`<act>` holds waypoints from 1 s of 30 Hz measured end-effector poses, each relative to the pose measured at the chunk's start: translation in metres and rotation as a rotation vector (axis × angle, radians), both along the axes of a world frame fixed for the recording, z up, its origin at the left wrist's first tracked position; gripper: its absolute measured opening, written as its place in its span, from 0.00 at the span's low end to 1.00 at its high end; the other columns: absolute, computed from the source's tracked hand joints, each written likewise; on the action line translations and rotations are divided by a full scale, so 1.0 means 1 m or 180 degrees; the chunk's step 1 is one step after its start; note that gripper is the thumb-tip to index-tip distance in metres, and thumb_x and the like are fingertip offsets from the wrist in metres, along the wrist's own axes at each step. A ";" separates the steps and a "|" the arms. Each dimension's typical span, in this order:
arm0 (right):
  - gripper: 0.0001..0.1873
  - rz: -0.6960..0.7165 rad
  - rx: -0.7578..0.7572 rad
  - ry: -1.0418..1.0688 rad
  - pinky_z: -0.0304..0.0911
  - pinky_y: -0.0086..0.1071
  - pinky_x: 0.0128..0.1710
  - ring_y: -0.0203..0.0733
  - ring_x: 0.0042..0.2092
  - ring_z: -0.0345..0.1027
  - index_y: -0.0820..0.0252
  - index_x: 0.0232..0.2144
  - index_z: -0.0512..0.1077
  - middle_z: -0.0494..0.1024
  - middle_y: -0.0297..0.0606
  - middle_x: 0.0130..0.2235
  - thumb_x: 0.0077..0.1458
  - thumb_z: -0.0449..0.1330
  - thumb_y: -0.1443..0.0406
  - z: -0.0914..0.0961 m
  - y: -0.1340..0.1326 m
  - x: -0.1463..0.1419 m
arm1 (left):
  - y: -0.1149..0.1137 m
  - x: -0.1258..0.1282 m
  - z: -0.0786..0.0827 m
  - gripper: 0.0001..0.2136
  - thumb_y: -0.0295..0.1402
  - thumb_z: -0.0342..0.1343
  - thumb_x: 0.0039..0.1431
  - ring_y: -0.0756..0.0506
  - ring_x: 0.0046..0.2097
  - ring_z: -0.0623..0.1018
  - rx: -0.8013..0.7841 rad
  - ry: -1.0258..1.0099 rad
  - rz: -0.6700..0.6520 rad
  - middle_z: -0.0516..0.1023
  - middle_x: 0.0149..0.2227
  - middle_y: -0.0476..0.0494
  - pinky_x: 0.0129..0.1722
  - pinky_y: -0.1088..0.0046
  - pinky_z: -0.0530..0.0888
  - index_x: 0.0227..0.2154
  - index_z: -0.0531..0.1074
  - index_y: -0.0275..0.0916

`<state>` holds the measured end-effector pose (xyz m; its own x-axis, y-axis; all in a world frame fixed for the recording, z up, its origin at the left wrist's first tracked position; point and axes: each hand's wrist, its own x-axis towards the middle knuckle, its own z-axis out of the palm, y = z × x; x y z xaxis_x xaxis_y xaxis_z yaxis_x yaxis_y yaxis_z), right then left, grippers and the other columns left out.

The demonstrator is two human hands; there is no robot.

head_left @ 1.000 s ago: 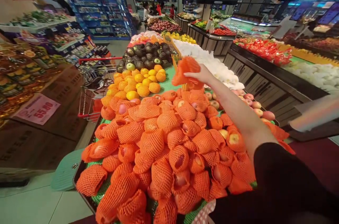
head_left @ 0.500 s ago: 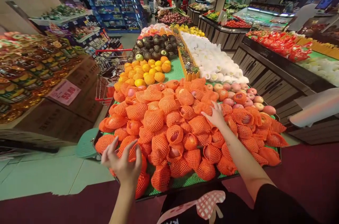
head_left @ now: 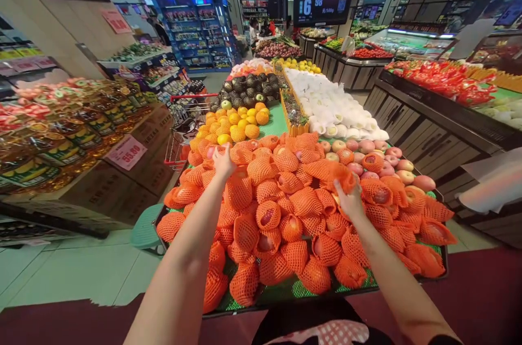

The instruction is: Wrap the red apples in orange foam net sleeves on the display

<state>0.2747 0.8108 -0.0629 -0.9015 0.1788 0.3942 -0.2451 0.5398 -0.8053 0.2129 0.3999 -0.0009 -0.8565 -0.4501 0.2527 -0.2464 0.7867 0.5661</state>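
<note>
A big pile of apples in orange foam nets [head_left: 267, 214] fills the front of the display. My left hand [head_left: 223, 162] reaches to the pile's far left, its fingers closed around a netted apple [head_left: 211, 152] that is partly hidden. On the right of the pile, my right hand [head_left: 350, 201] is closed on an orange foam net [head_left: 345, 177]; whether an apple is inside it I cannot make out. Bare red apples [head_left: 367, 146] lie just beyond that hand.
Oranges [head_left: 240, 123], dark netted fruit [head_left: 249, 89] and white-wrapped fruit [head_left: 330, 100] lie farther back. A shopping cart [head_left: 173, 144] and a green stool [head_left: 144, 228] stand on the left, beside boxes of oil bottles [head_left: 93, 122]. A roll of plastic bags [head_left: 491, 184] is at right.
My left hand has moved from above the near left corner forward to the far left apples and closed. My right hand has shifted right and nearer, with orange netting in its fingers. The view has tilted up.
</note>
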 end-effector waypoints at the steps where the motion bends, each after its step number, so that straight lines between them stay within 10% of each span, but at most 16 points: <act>1: 0.31 -0.0008 -0.0297 0.0126 0.58 0.56 0.66 0.57 0.61 0.69 0.57 0.55 0.70 0.76 0.53 0.58 0.63 0.55 0.41 0.003 0.001 0.009 | -0.003 -0.009 0.003 0.19 0.27 0.66 0.55 0.23 0.67 0.63 -0.0030 -0.0001 -0.0049 0.66 0.64 0.20 0.59 0.41 0.68 0.49 0.73 0.30; 8: 0.22 -0.0631 -0.1137 0.0411 0.71 0.50 0.57 0.50 0.49 0.76 0.57 0.43 0.75 0.80 0.43 0.46 0.53 0.71 0.50 0.019 0.058 0.078 | 0.039 0.002 0.014 0.09 0.32 0.51 0.71 0.33 0.63 0.66 -0.0476 0.0717 -0.0049 0.69 0.59 0.24 0.65 0.46 0.61 0.45 0.69 0.30; 13: 0.27 -0.0620 -0.1784 -0.0545 0.64 0.52 0.66 0.54 0.64 0.68 0.53 0.53 0.74 0.77 0.45 0.58 0.56 0.67 0.47 0.004 0.124 0.105 | 0.138 0.036 -0.021 0.04 0.33 0.60 0.62 0.33 0.60 0.73 -0.0807 0.0865 -0.1126 0.76 0.57 0.32 0.60 0.50 0.68 0.35 0.70 0.40; 19: 0.14 0.0165 -0.1192 -0.0948 0.76 0.50 0.49 0.54 0.44 0.77 0.52 0.34 0.79 0.81 0.44 0.42 0.55 0.68 0.50 -0.004 0.161 0.118 | 0.271 0.092 -0.055 0.14 0.32 0.58 0.63 0.19 0.69 0.60 -0.0820 0.0819 -0.1156 0.72 0.61 0.22 0.61 0.29 0.60 0.51 0.71 0.36; 25: 0.10 0.0483 -0.0667 -0.0815 0.74 0.40 0.42 0.48 0.39 0.78 0.56 0.41 0.74 0.82 0.39 0.39 0.60 0.63 0.58 -0.022 0.160 0.140 | 0.400 0.181 -0.059 0.15 0.45 0.47 0.71 0.39 0.38 0.80 0.0808 -0.0179 -0.2230 0.82 0.37 0.42 0.39 0.61 0.74 0.42 0.74 0.42; 30: 0.03 0.0824 0.0035 -0.0232 0.72 0.37 0.42 0.45 0.40 0.76 0.56 0.36 0.72 0.80 0.39 0.37 0.61 0.63 0.64 -0.032 0.181 0.146 | 0.425 0.202 -0.070 0.22 0.52 0.44 0.70 0.43 0.31 0.76 0.2587 -0.0678 -0.1771 0.77 0.29 0.47 0.34 0.68 0.71 0.39 0.75 0.40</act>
<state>0.4209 0.9921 -0.0949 -0.9427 -0.0654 0.3272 -0.3177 0.4755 -0.8203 0.4148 0.8246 -0.0706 -0.9889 0.0599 -0.1359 -0.1202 0.2157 0.9690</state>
